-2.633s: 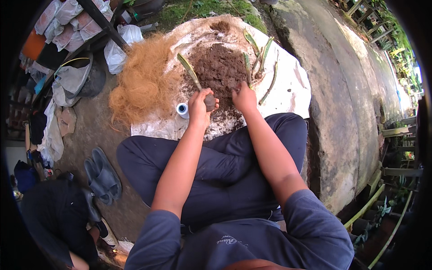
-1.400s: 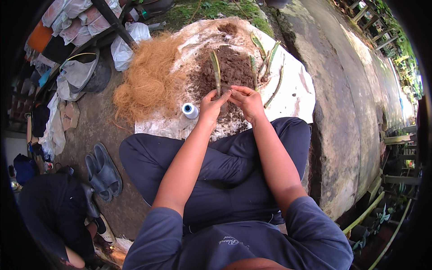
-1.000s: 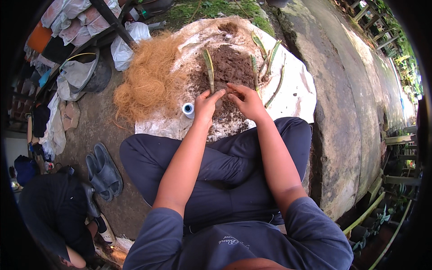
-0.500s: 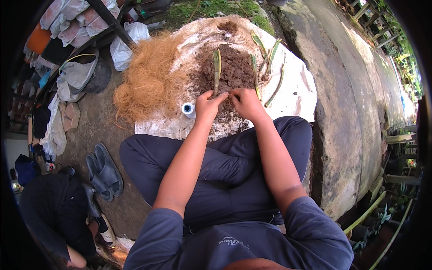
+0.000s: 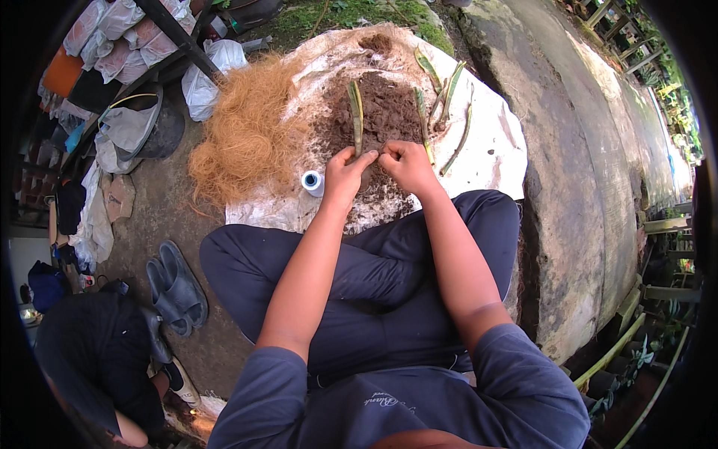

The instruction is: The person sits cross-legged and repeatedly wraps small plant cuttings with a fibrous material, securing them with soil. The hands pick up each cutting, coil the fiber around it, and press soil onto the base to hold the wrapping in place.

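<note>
Upright between the thumb and fingers of my left hand [image 5: 346,172] stands a green, yellow-edged snake plant leaf [image 5: 357,116]. My right hand [image 5: 407,166] is closed in a pinch right beside the left thumb; anything in its fingertips is too small to make out. Both hands are over the near edge of a heap of dark brown soil [image 5: 385,112]. Several more leaves lie right of the heap, among them a thin dark one [image 5: 462,135]. A spool of thread [image 5: 312,182], pale with a dark core, stands just left of my left wrist.
A white sack sheet [image 5: 497,161] lies under everything. Loose brown coconut fibre [image 5: 243,142] is piled at its left. Grey sandals [image 5: 176,288] rest on the ground, and another person [image 5: 93,359] sits at lower left. A concrete strip [image 5: 568,187] runs along the right.
The upper end of the held leaf has tipped slightly left. My right hand has curled its fingers more, staying close to the left thumb.
</note>
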Action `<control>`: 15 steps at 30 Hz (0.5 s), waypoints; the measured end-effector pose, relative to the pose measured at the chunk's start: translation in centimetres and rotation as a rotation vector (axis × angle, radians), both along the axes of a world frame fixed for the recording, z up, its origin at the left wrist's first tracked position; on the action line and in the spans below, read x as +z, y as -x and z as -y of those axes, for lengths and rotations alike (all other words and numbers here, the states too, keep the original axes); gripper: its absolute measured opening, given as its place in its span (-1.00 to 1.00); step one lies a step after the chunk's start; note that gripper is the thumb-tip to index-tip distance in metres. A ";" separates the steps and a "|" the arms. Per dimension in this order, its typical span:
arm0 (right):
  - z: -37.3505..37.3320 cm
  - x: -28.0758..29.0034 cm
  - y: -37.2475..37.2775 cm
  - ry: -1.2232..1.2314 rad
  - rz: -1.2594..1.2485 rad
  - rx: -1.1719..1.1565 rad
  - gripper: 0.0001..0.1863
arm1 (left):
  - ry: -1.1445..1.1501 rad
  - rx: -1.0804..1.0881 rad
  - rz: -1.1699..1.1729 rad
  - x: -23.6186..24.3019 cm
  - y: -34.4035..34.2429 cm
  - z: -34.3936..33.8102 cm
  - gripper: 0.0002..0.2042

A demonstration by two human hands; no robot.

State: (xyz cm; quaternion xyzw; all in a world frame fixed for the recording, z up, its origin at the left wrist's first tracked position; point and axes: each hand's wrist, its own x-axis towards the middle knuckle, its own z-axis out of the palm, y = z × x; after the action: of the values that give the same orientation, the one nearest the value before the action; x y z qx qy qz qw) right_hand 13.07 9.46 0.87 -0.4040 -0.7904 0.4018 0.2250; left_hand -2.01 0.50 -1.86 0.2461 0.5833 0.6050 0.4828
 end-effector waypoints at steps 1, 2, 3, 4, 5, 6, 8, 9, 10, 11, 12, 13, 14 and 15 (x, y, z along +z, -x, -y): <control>-0.1 -0.4 0.0 0.037 -0.044 -0.017 -0.75 | 0.006 -0.012 0.032 0.3 0.0 0.0 -0.83; -0.1 -0.8 0.1 0.074 -0.089 -0.034 -0.75 | -0.011 0.008 0.047 0.5 -0.1 0.0 -0.83; -0.1 -1.3 0.2 0.112 -0.133 -0.051 -0.75 | -0.027 0.028 0.061 0.8 -0.3 0.0 -0.83; -0.1 -1.8 0.4 0.164 -0.188 -0.065 -0.75 | -0.043 0.049 0.074 0.9 -0.4 0.0 -0.83; 0.0 -2.3 0.6 0.217 -0.243 -0.080 -0.75 | -0.065 0.069 0.094 0.9 -0.6 0.0 -0.84; 0.0 -2.8 0.7 0.270 -0.298 -0.095 -0.75 | -0.087 0.088 0.115 1.0 -0.8 -0.1 -0.84; 0.1 -2.8 1.0 0.341 -0.345 -0.086 -0.76 | -0.108 0.112 0.135 0.8 -0.7 0.0 -0.84; 0.2 -2.8 1.0 0.376 -0.369 -0.083 -0.77 | -0.108 0.115 0.136 0.7 -0.5 0.0 -0.85; 0.4 -2.0 1.1 0.258 -0.282 -0.068 -0.77 | -0.108 0.121 0.138 0.5 -0.4 0.0 -0.85; 0.8 -0.4 1.0 0.140 -0.193 -0.055 -0.77 | -0.096 0.126 0.117 0.3 -0.4 0.1 -0.85; 1.0 0.4 1.0 0.022 -0.104 -0.042 -0.77 | -0.085 0.131 0.097 0.1 -0.3 0.2 -0.84; 1.0 0.4 0.9 -0.015 -0.112 -0.049 -0.77 | -0.074 0.132 0.075 0.0 -0.4 0.2 -0.84; 1.0 0.3 1.0 -0.052 -0.119 -0.055 -0.76 | -0.080 0.131 0.043 -0.1 -0.4 0.1 -0.84; 1.0 0.2 1.0 -0.089 -0.127 -0.061 -0.75 | -0.085 0.130 0.012 -0.2 -0.4 0.1 -0.84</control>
State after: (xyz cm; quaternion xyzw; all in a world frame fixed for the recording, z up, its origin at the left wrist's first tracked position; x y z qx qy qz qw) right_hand 12.06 8.45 1.07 -0.3914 -0.7788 0.3840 0.3046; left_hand -1.60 0.43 -2.01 0.2244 0.5689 0.6607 0.4353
